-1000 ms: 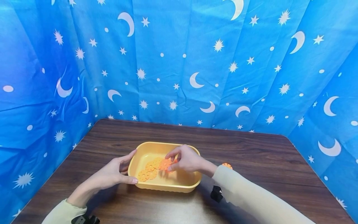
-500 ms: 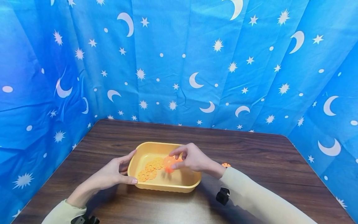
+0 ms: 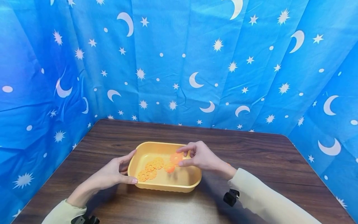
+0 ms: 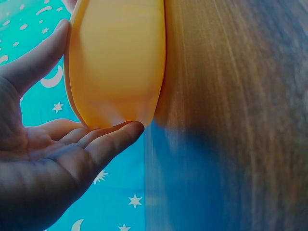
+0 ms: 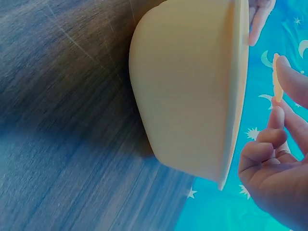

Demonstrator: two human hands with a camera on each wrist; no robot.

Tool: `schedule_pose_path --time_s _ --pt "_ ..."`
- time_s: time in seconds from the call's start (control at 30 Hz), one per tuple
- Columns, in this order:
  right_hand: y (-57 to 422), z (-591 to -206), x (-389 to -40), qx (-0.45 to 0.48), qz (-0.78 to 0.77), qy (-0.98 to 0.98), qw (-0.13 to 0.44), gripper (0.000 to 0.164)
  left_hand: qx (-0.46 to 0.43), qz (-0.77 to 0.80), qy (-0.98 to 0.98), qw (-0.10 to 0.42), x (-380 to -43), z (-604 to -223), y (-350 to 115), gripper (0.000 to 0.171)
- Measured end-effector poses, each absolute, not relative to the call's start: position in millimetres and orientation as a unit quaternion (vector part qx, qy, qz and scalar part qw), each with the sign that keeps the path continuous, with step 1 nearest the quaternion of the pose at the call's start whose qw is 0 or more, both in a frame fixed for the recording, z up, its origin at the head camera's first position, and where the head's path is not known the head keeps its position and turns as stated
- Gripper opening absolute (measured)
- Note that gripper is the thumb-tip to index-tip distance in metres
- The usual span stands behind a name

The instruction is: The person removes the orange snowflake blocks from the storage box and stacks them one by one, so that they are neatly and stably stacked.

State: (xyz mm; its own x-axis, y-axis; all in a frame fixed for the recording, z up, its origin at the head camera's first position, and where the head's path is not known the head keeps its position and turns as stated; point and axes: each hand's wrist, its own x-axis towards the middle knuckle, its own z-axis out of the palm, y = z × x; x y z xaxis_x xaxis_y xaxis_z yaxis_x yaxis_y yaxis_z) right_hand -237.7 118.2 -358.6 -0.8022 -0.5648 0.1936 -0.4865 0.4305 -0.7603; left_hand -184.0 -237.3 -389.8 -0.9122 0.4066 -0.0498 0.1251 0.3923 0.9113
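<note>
A yellow plastic basin stands on the table. My left hand grips its left end, thumb at the near corner and fingers along the outside wall. Over the right half of the basin, my right hand pinches an orange flower-shaped plastic disc between thumb and fingers. The right wrist view shows this thin disc edge-on, above the basin's rim. Another bright orange disc lies inside, just below the held one. Several lighter orange discs overlap on the basin's floor to the left.
The dark wood-grain table extends around the basin. A sliver of orange shows behind my right wrist. A blue curtain with moons and stars encloses the back and sides.
My right hand has drawn right with the orange disc, uncovering another orange disc in the basin. Its wrist now hides most of the orange piece on the table. My left hand stays put.
</note>
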Motion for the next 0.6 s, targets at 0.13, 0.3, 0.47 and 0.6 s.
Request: schedule_pose_path --time_s 0.13,0.3,0.47,0.6 --pt "125 -357 -236 -0.301 -0.441 0.845 0.042 0.037 0.16 0.531 0.822 0.134 -184 -390 -237 0.112" --pt "135 -357 -234 -0.283 -0.45 0.846 0.045 0.038 0.162 0.53 0.822 0.134 -184 -390 -237 0.112" --pt "145 -357 -233 -0.263 -0.464 0.844 0.052 0.038 0.164 0.528 0.822 0.133 -185 -391 -237 0.112" --pt "153 -356 -230 -0.256 -0.474 0.84 0.056 0.039 0.162 0.528 0.823 0.133 -185 -391 -237 0.112"
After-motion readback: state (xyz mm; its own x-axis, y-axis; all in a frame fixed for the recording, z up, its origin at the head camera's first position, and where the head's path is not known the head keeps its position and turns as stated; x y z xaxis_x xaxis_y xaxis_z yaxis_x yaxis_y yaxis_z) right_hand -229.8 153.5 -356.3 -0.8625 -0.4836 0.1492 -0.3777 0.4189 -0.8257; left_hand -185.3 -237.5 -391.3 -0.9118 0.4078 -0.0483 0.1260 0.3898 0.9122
